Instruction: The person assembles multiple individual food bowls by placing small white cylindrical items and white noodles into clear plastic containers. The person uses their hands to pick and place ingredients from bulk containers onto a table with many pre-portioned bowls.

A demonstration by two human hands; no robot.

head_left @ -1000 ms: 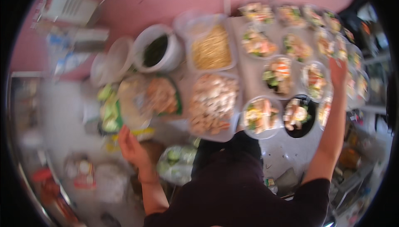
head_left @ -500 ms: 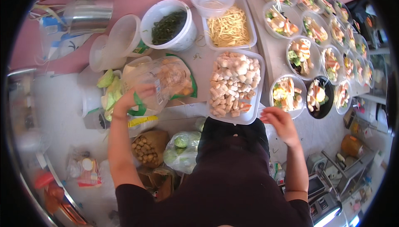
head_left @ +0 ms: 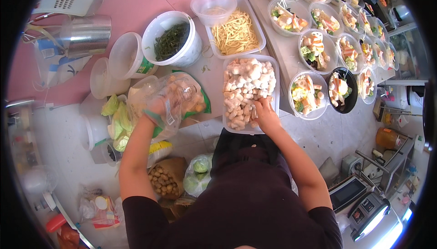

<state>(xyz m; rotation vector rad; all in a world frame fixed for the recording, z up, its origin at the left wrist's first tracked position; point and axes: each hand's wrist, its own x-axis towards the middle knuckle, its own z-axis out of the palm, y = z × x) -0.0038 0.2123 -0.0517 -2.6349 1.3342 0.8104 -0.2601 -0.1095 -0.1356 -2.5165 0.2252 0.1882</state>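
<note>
A white plastic tray point(head_left: 274, 89) heaped with pale, frosted food chunks point(head_left: 248, 82) stands right in front of me. My right hand point(head_left: 267, 118) reaches into its near right part, fingers curled down among the chunks and pressed on some of them. To the left lies a clear plastic bag point(head_left: 182, 89) with green edges, holding tan pieces. My left hand point(head_left: 157, 107) is at the mouth of this bag; the plastic covers its fingers, so their pose is unclear. Pale green leaves point(head_left: 119, 121) lie beside my left wrist.
Behind the chunks stand a tub of dark green strips point(head_left: 170, 41) and a tray of yellow noodles point(head_left: 236, 32), with an empty clear bowl point(head_left: 213, 10) on its corner. Several filled bowls point(head_left: 308, 95), one black point(head_left: 342, 90), crowd the right. Below sits a sack of small round brown items point(head_left: 164, 180).
My right hand has moved left from beside the tray into the chunks. My left hand has gone further into the bag. The whole view has shifted slightly.
</note>
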